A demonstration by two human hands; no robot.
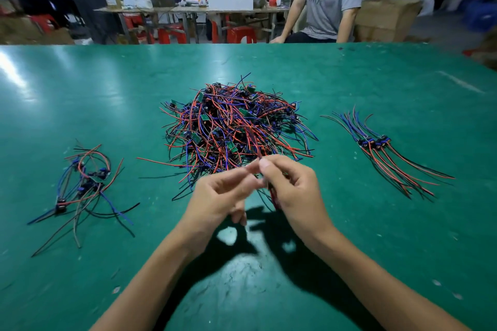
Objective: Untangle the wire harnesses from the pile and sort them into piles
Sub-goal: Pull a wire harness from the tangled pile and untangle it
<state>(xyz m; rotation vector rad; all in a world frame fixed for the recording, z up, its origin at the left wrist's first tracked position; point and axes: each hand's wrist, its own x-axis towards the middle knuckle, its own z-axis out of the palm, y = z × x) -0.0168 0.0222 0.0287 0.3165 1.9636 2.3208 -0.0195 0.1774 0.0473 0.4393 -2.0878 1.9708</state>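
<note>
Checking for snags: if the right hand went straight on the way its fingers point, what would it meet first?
Probably the left hand: the right hand points left, fingertips nearly touching. Depth unclear.

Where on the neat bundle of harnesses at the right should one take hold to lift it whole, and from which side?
Grip the neat bundle at its waist, where the dark connectors sit side by side and the wires converge. Come from above, fingers across the wires. The ends fan out at both sides, so a grip there would probably catch only a few strands.
</note>
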